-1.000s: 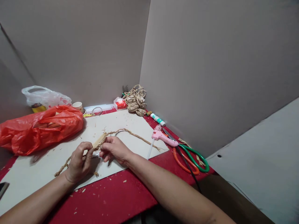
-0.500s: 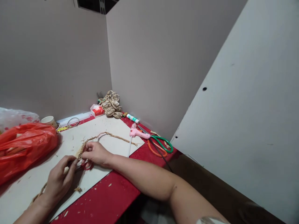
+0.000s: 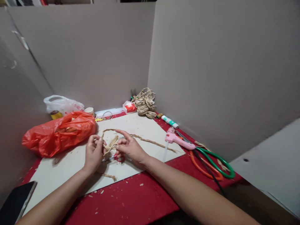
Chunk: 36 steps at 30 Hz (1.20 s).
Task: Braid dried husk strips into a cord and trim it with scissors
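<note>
Between my two hands stretches a twisted cord of dry tan plant fibre (image 3: 108, 130), with a pale, flat husk-like strip (image 3: 114, 142) beside it. My left hand (image 3: 93, 153) pinches the cord and the strip's lower end between thumb and fingers. My right hand (image 3: 131, 150) pinches the strip's other end, its index finger stretched out along the cord. From there a long tail of the cord (image 3: 152, 142) lies to the right over the white board (image 3: 138, 162). Small red-handled scissors (image 3: 120, 158) lie under my hands, partly hidden. Another cord end (image 3: 109, 177) rests below my left wrist.
An orange-red plastic bag (image 3: 58, 134) bulges at left, near a dark phone (image 3: 17, 200). At right lie a pink glue gun (image 3: 179, 139) and large green-and-orange-handled scissors (image 3: 217, 159). A bundle of woven fibre pieces (image 3: 144, 104) sits in the corner against grey panels.
My view has swung left, bringing the phone and the whole orange-red bag into sight. My hands have moved apart, and the pale strip now spans between them.
</note>
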{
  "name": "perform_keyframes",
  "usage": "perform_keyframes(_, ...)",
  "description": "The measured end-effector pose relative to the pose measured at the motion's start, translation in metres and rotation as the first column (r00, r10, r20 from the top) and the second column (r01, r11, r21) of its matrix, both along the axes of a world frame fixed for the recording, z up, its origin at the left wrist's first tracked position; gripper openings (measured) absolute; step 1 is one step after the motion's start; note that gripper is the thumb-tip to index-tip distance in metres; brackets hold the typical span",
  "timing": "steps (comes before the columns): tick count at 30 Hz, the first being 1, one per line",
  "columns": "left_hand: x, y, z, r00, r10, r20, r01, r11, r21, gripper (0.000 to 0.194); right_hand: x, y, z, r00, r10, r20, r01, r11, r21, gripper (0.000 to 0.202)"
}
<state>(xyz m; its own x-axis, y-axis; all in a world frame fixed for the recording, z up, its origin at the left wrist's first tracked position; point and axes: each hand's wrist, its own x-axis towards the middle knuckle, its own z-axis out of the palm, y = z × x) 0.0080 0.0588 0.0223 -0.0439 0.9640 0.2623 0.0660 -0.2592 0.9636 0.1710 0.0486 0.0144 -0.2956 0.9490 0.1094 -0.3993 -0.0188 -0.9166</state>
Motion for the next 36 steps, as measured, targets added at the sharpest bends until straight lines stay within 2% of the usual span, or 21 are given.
perform_keyframes(2,-0.007,0.011,-0.001,0.999,-0.005,0.034,0.011,0.986,-0.166,0.028,-0.001,-0.002,0.000,0.997,-0.008,0.073,0.008,1.000,0.010,0.078)
perform_keyframes(4,-0.015,0.020,-0.002,0.996,0.006,0.087,0.018,0.961,-0.278,0.037,-0.003,-0.004,-0.002,0.990,0.002,0.138,-0.005,1.000,0.021,0.077)
perform_keyframes(7,-0.020,0.027,0.000,0.984,-0.086,0.155,0.144,0.897,-0.417,0.039,-0.009,-0.009,-0.006,0.976,0.014,0.215,-0.044,0.990,0.132,0.059)
perform_keyframes(10,-0.014,0.032,0.006,0.960,-0.195,0.202,0.274,0.805,-0.527,0.034,-0.014,-0.017,-0.006,0.941,-0.017,0.338,-0.107,0.932,0.346,0.038)
perform_keyframes(13,-0.003,0.044,0.016,0.928,-0.296,0.227,0.373,0.732,-0.570,0.028,-0.015,-0.027,-0.002,0.897,-0.026,0.442,-0.212,0.851,0.480,0.028)
perform_keyframes(15,0.005,0.058,0.027,0.904,-0.378,0.198,0.421,0.712,-0.562,0.025,-0.015,-0.033,0.000,0.872,0.025,0.490,-0.293,0.826,0.481,0.029)
perform_keyframes(18,0.015,0.080,0.052,0.881,-0.459,0.114,0.440,0.706,-0.555,0.020,-0.016,-0.038,-0.002,0.823,0.144,0.549,-0.432,0.787,0.441,0.031)
perform_keyframes(19,0.019,0.086,0.062,0.891,-0.448,0.077,0.415,0.732,-0.541,0.018,-0.017,-0.038,-0.003,0.808,0.173,0.563,-0.466,0.772,0.432,0.031)
perform_keyframes(20,0.022,0.092,0.073,0.909,-0.415,0.042,0.380,0.782,-0.495,0.017,-0.017,-0.037,-0.005,0.797,0.188,0.574,-0.487,0.762,0.427,0.032)
perform_keyframes(22,0.027,0.099,0.097,0.932,-0.361,-0.012,0.330,0.864,-0.381,0.014,-0.017,-0.035,-0.006,0.797,0.178,0.577,-0.472,0.779,0.412,0.032)
perform_keyframes(25,0.032,0.100,0.133,0.944,-0.312,-0.106,0.299,0.947,-0.117,0.016,-0.013,-0.028,-0.002,0.865,0.181,0.469,-0.352,0.883,0.310,0.034)
perform_keyframes(27,0.032,0.093,0.156,0.933,-0.245,-0.264,0.291,0.945,0.152,0.022,-0.008,-0.021,0.005,0.923,0.198,0.329,-0.266,0.948,0.176,0.044)
perform_keyframes(29,0.032,0.080,0.173,0.870,-0.112,-0.480,0.327,0.861,0.390,0.027,-0.001,-0.014,0.012,0.976,0.121,0.182,-0.135,0.988,0.069,0.050)
perform_keyframes(31,0.030,0.063,0.179,0.733,0.067,-0.677,0.410,0.751,0.518,0.030,0.007,-0.005,0.018,0.998,0.000,0.062,0.000,1.000,-0.002,0.044)
perform_keyframes(33,0.026,0.045,0.171,0.550,0.245,-0.799,0.524,0.643,0.558,0.030,0.015,0.003,0.023,0.996,-0.010,-0.085,0.005,0.998,-0.061,0.042)
perform_keyframes(35,0.019,0.031,0.153,0.359,0.360,-0.861,0.658,0.557,0.507,0.029,0.025,0.011,0.026,0.962,0.064,-0.264,-0.094,0.991,-0.101,0.044)
perform_keyframes(36,0.013,0.026,0.141,0.255,0.387,-0.886,0.724,0.530,0.440,0.030,0.030,0.014,0.027,0.930,0.079,-0.359,-0.125,0.986,-0.106,0.043)
